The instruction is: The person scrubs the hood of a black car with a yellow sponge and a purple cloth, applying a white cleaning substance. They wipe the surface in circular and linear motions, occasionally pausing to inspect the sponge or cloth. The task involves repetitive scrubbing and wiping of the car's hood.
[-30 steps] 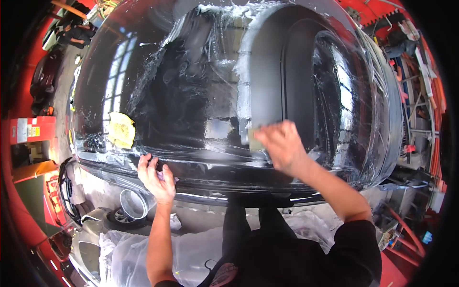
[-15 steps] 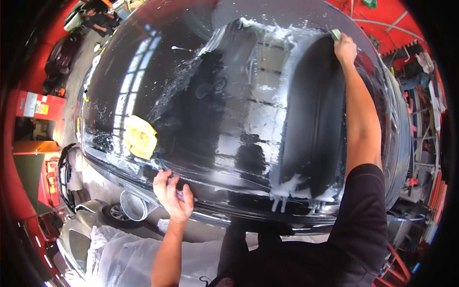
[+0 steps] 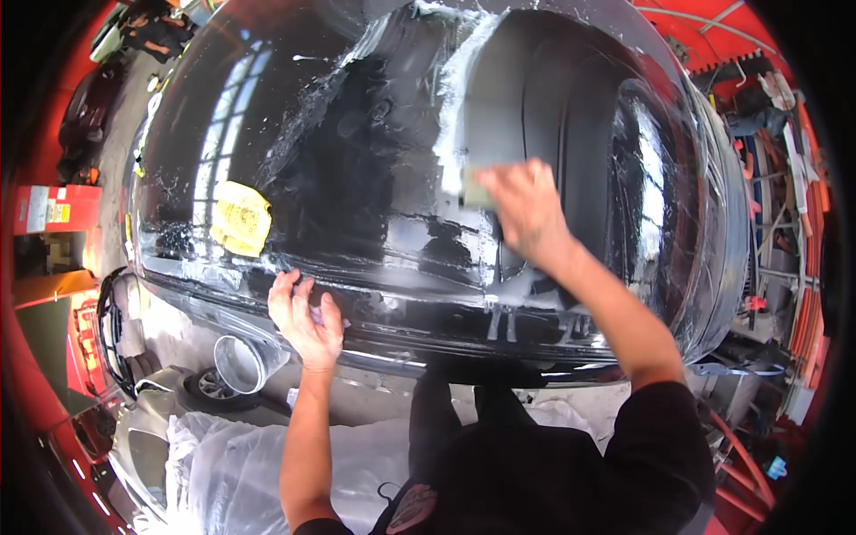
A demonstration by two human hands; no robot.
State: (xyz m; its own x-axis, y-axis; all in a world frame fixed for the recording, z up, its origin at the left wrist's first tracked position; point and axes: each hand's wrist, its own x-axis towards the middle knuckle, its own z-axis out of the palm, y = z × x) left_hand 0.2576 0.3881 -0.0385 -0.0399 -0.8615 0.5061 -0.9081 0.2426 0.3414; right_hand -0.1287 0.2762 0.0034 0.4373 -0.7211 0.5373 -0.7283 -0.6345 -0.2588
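Note:
A wet, glossy black car panel [image 3: 357,152] spreads before me. My right hand [image 3: 533,217] is closed on a small flat pale-green squeegee [image 3: 479,189], pressed to the panel right of its middle. White foam [image 3: 456,89] runs in a streak from the far edge down to the squeegee. On the near edge, left of the middle, rests my left hand [image 3: 308,321], its fingers bent and apart. A pale purplish bit shows between its thumb and fingers, too hidden to name. A crumpled yellow cloth or sponge [image 3: 241,218] lies on the panel beyond it.
Below the near edge stand a grey bucket [image 3: 245,364] and a car wheel [image 3: 212,385]. Clear plastic sheeting [image 3: 232,464] covers something behind me. Metal racks [image 3: 777,214] line the right; a person [image 3: 156,34] is at the far left.
My right hand has come from the far right edge toward me and leftward with the squeegee. The foam streak beside it has shortened. My left hand stays on the near edge.

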